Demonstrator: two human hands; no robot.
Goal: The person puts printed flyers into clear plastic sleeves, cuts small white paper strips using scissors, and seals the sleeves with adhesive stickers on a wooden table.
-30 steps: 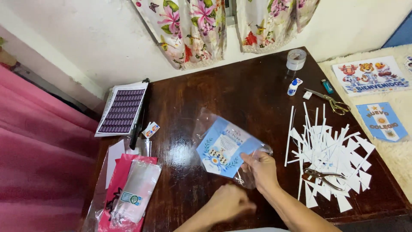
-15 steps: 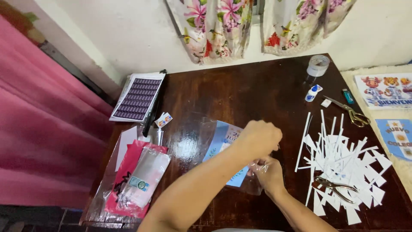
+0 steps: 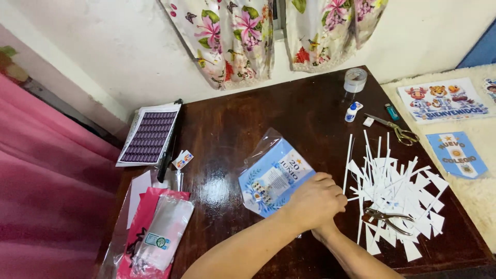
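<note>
A blue printed card in a clear plastic sleeve [image 3: 271, 178] lies on the dark wooden table [image 3: 232, 129]. My left hand [image 3: 315, 200] reaches across from the lower left and rests, fingers curled, on the sleeve's right edge. My right hand [image 3: 326, 231] sits directly under it; only its wrist and heel show, and its fingers are hidden.
A heap of white paper strips [image 3: 395, 188] with metal pliers [image 3: 387, 219] on it lies just right of my hands. Behind are scissors [image 3: 395, 130], a glue bottle [image 3: 352, 111] and a tape roll [image 3: 355, 80]. On the left are a sticker sheet [image 3: 150, 135] and pink packets [image 3: 155, 232].
My left hand came up from the near table edge and crossed over the right hand onto the sleeve. The sleeve, lifted before, now lies flatter on the table.
</note>
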